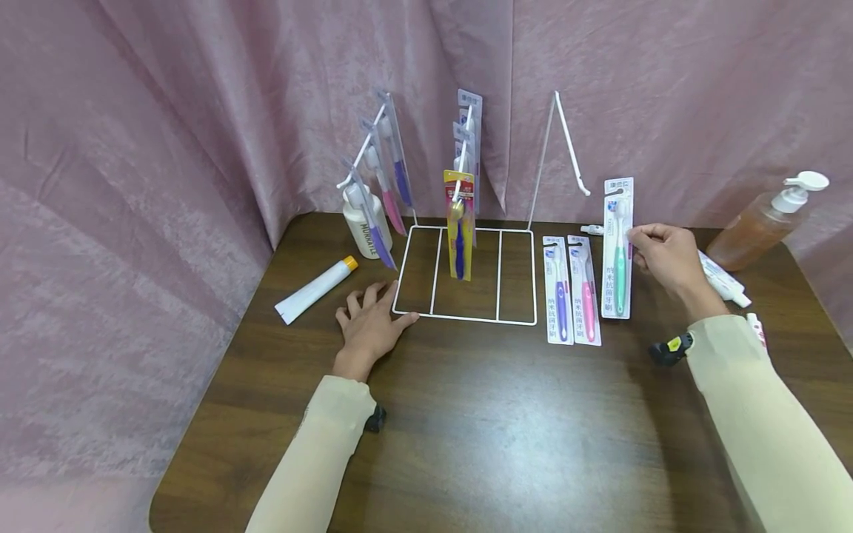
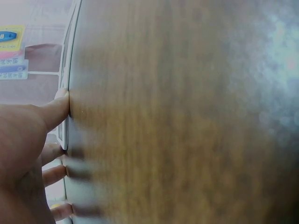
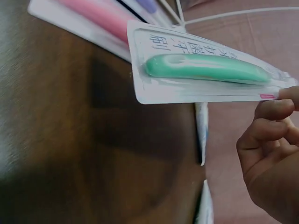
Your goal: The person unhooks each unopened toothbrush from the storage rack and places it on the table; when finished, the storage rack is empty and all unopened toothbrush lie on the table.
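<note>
The right hand (image 1: 665, 255) pinches the right edge of the green pack (image 1: 620, 274), above the table (image 1: 506, 414) just right of the pink pack (image 1: 587, 303), likely light, stiff and slick, best held by its flat rim, while the spread left hand (image 1: 372, 323) touches the rack (image 1: 476, 319).

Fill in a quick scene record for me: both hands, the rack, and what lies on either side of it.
Right hand: pinches the green toothbrush pack by its edge, above the table
Left hand: rests at the near left corner of the white wire rack
Left hook: three toothbrush packs
Middle hook: yellow toothbrush pack in front, others behind
Right of rack: purple toothbrush pack beside pink toothbrush pack
Left of rack: orange-capped tube
</note>
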Demonstrator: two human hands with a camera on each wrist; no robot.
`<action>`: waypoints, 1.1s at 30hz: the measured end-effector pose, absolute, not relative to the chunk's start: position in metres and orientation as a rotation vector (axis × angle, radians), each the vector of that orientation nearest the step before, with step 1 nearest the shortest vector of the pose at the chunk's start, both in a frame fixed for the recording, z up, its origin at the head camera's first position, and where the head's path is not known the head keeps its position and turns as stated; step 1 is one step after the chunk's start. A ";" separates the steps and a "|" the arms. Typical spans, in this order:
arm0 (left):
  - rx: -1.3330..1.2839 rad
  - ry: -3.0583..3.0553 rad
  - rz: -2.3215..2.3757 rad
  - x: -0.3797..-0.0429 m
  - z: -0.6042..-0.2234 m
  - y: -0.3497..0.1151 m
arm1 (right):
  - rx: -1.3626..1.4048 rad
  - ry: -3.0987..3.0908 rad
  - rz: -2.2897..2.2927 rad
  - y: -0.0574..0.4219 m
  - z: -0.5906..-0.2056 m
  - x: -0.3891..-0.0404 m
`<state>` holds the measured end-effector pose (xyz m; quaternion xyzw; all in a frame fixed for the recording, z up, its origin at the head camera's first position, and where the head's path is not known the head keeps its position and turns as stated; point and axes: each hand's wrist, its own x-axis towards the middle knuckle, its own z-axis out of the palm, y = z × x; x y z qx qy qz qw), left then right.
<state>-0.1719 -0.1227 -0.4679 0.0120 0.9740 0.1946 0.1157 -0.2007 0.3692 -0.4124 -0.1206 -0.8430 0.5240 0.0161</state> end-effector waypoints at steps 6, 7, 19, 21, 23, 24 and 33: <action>0.031 2.835 0.609 -0.176 -0.472 -0.125 | -0.417 -2.704 1.617 0.375 -0.427 -0.195; 0.033 2.832 0.618 -0.176 -0.473 -0.126 | -0.419 -2.719 1.609 0.375 -0.429 -0.194; 0.040 2.826 0.598 -0.175 -0.469 -0.124 | -0.528 -2.766 1.574 0.374 -0.456 -0.189; 0.038 2.836 0.586 -0.172 -0.466 -0.122 | -0.541 -2.789 1.562 0.376 -0.460 -0.187; 0.039 2.847 0.573 -0.170 -0.463 -0.121 | -0.552 -2.807 1.553 0.377 -0.464 -0.187; 0.040 2.847 0.572 -0.170 -0.463 -0.121 | -0.555 -2.811 1.553 0.377 -0.465 -0.187; 0.040 2.843 0.590 -0.170 -0.463 -0.122 | -0.549 -2.861 1.392 0.369 -0.467 -0.188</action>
